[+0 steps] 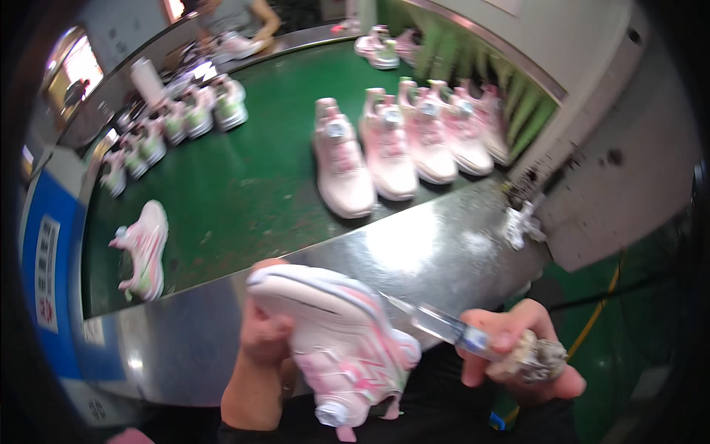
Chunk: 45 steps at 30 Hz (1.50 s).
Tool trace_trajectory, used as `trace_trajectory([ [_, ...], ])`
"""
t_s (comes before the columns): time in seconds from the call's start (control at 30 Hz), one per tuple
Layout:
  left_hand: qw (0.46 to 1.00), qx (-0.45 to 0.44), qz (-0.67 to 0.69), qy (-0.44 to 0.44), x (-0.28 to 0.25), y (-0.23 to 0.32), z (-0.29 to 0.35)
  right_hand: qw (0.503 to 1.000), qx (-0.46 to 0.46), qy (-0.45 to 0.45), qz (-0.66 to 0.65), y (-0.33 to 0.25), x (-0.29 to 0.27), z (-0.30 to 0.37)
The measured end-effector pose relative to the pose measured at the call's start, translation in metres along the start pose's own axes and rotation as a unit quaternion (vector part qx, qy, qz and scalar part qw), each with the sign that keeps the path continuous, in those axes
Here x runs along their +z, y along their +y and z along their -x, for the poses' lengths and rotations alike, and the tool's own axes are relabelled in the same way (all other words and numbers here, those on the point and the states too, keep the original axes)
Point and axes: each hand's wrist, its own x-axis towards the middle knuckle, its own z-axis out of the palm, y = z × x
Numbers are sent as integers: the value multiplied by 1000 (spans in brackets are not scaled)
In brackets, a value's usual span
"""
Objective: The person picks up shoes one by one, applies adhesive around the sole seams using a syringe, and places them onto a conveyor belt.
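Tipped on its side in front of me is a pink and white sneaker, its toe at upper left. My left hand is closed around its toe end. A clear syringe with a thin pointed tip is gripped by my right hand, fingers bent around its back end. A crumpled greyish-white wad sits at that same end, against my fingers. The syringe tip points at the edge of the sneaker's sole; whether it touches I cannot tell.
Beyond a metal ledge lies a green conveyor belt. A row of sneakers stands on its right, beside green strip curtains; another row lines the far left. One lone sneaker lies near left. Across the belt, a person's arm shows.
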Motion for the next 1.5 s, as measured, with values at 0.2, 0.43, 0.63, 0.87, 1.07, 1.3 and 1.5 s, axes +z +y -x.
trace_trajectory([
  [0.2, 993, 61, 23, -95, 20, 16, 16, 998, 11, -34, -47, 6, 33, -27],
  [0.43, 987, 72, -13, -141, 19, 18, 17, 997, 30, -60, -32, 8, 41, -43],
  [0.63, 985, 60, -26, -161, 25, 19, 16, 998, 36, -55, -14, 2, 46, -40],
  [0.87, 985, 62, -30, -160, 23, 22, 21, 998, 64, -13, -18, 6, 52, -42],
  [1.07, 989, 50, -43, -129, 21, 24, 23, 998, 55, -33, 1, 8, 50, -45],
  [1.3, 986, 72, -40, -143, 18, 19, 10, 997, 70, 30, -33, 0, 47, -26],
  [1.5, 993, 68, -28, -88, 14, 22, 14, 994, 71, 0, -79, 19, 31, -23],
])
